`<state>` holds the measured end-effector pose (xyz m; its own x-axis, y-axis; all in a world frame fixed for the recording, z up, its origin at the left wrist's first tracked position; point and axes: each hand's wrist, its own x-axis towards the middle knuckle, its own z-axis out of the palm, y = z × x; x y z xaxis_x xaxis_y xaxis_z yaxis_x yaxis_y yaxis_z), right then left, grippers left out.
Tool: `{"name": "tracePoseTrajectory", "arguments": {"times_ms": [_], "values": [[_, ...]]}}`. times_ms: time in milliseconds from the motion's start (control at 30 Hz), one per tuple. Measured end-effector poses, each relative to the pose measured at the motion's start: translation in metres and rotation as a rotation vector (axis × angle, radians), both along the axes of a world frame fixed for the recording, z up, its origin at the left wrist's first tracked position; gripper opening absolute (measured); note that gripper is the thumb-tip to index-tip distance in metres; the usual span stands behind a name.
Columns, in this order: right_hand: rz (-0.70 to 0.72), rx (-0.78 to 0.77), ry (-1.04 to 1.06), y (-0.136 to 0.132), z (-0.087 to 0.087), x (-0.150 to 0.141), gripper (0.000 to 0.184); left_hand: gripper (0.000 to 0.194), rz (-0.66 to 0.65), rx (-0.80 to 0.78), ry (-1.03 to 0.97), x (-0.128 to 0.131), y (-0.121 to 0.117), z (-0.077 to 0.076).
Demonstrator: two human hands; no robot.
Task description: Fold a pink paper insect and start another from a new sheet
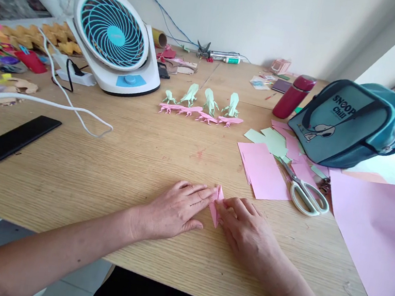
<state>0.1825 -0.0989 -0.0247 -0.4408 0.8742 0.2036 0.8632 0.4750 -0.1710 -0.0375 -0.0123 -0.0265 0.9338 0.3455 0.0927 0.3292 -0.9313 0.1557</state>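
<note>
A small piece of folded pink paper (214, 212) lies on the table in front of me, narrow and pointed at its ends, with a crease down its middle. My left hand (177, 210) rests flat on the table, its fingers stretched out and the fingertips pressing on the paper's upper left edge; the thumb stands apart. From the other side, my right hand (245, 226) has curled fingers closed on the paper's right edge. Part of the paper is hidden under the fingertips.
Pink folded figures (207, 117) and green folded figures (210, 101) stand in rows ahead. To the right are pink sheets (263, 172), scissors (308, 197), a red flask (293, 98), a teal bag (341, 121) and a large pink sheet (373, 226). A fan (116, 33) and black phone-like slab (13, 138) are left.
</note>
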Motion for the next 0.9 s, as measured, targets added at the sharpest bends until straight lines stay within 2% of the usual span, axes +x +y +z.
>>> {"name": "tracePoseTrajectory", "arguments": {"times_ms": [367, 600, 767, 900], "values": [[-0.005, -0.020, -0.038, 0.000, 0.000, -0.001, 0.029, 0.067, -0.047, -0.036, 0.041, 0.005, 0.012, 0.002], [0.010, 0.004, -0.017, -0.001, 0.002, -0.001, 0.023, 0.058, -0.043, -0.026, -0.067, 0.017, 0.017, -0.001], [0.016, 0.013, 0.002, -0.002, 0.004, -0.001, 0.023, 0.055, -0.037, -0.115, 0.035, 0.024, 0.020, 0.002], [0.012, 0.032, 0.061, -0.002, 0.006, 0.000, 0.021, 0.052, -0.025, -0.138, 0.034, 0.024, 0.021, 0.004]]}}
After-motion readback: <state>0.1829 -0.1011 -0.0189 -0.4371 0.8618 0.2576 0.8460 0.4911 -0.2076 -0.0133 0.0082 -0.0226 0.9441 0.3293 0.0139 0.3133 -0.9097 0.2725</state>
